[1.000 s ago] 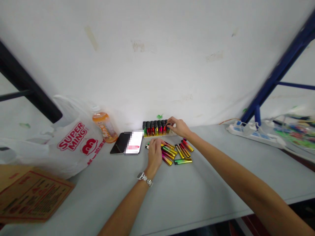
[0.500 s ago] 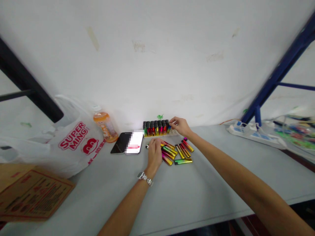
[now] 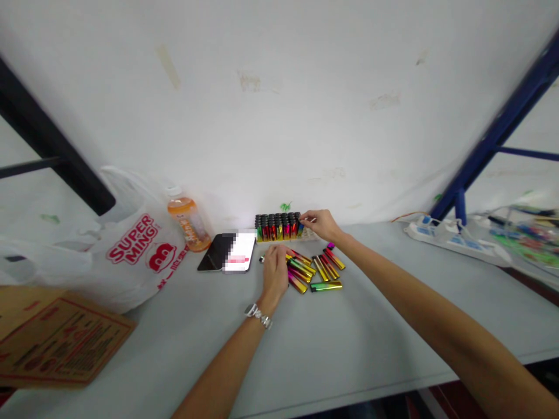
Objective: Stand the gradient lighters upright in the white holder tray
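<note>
Rows of upright lighters [image 3: 279, 228] with black tops and shiny coloured bodies stand in a pale tray [image 3: 311, 234] against the wall. At the row's right end, my right hand [image 3: 321, 223] pinches a bluish lighter [image 3: 301, 228] near its top. My left hand [image 3: 275, 271], wearing a silver watch [image 3: 258, 314] at the wrist, is curled low over the left side of a loose pile of lighters [image 3: 301, 270]. What its fingers close on is hidden; a small metallic tip pokes out to its left. A green-and-gold lighter [image 3: 326, 286] lies at the pile's front.
A tablet-like device [image 3: 216, 253] with a partly blurred bright screen lies left of the tray. Farther left are an orange drink bottle [image 3: 188, 221], a white plastic bag [image 3: 144, 256] and a cardboard box [image 3: 65, 337]. A power strip [image 3: 454, 240] lies at right beside blue shelf framing [image 3: 493, 134].
The view has shifted very slightly. Both hands stay in nearly the same places, the right still pinching at the row's right end, and the loose lighters lie as before.
</note>
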The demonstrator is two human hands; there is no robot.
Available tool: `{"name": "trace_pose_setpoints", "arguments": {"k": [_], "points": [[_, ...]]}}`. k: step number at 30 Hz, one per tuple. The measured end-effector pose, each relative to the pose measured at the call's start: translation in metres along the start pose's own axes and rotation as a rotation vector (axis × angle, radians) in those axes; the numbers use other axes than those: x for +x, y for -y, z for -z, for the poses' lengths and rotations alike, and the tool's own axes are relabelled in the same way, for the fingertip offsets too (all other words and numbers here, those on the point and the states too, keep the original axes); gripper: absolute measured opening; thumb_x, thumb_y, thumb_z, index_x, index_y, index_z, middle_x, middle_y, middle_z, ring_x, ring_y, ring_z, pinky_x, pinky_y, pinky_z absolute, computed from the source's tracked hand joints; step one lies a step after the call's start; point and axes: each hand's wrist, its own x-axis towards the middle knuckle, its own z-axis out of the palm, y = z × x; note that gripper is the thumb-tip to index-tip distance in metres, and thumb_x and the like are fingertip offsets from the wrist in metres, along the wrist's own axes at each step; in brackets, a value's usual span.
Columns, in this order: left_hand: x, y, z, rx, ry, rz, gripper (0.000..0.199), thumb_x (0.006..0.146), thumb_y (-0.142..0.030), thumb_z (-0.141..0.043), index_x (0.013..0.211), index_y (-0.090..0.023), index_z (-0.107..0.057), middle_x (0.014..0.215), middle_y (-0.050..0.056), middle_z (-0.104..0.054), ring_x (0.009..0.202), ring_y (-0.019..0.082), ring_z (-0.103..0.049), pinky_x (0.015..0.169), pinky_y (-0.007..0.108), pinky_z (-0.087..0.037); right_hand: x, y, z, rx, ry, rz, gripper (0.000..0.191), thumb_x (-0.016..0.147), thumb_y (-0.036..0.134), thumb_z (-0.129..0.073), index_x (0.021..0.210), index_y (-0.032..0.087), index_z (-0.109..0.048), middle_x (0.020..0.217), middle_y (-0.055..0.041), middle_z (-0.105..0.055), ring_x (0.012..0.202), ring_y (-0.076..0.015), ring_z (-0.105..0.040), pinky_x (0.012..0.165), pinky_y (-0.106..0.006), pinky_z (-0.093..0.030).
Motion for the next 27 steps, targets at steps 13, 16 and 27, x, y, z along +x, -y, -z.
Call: {"name": "trace_pose_setpoints", "arguments": {"k": [13, 16, 27], "points": [[0.000, 0.002, -0.003, -0.009, -0.002, -0.013, 0.043, 0.098, -0.034, -0.032, 0.073, -0.020, -0.065, 0.090, 0.006, -0.064, 0.092, 0.021, -0.060, 0.091, 0.036, -0.045, -0.035, 0.007, -0.022, -0.255, -0.079, 0.106, 0.039, 0.092, 0.020, -0.050, 0.128, 0.019, -0.066, 0.105, -0.0084, -0.050, 0.096, -0.0193, -0.056, 0.093, -0.034, -0.048], [-0.001, 0.003, -0.004, 0.011, 0.001, -0.044, 0.043, 0.098, -0.036, -0.034, 0.073, -0.021, -0.065, 0.089, 0.005, -0.064, 0.091, 0.021, -0.060, 0.089, 0.035, -0.046, -0.040, 0.015, -0.015, -0.287, -0.037, 0.076, 0.048, 0.092, 0.019, -0.048, 0.139, 0.019, -0.055, 0.108, -0.0085, -0.050, 0.096, -0.0197, -0.056, 0.094, -0.034, -0.047], [0.000, 0.003, -0.010, 0.121, 0.048, -0.132, 0.040, 0.099, -0.039, -0.037, 0.077, -0.021, -0.066, 0.089, 0.006, -0.064, 0.092, 0.023, -0.057, 0.092, 0.039, -0.043, -0.113, 0.055, 0.003, -0.693, 0.156, -0.099, 0.019, 0.086, 0.036, -0.060, 0.088, 0.018, -0.064, 0.097, -0.0121, -0.056, 0.097, -0.0291, -0.052, 0.085, -0.039, -0.040]]}}
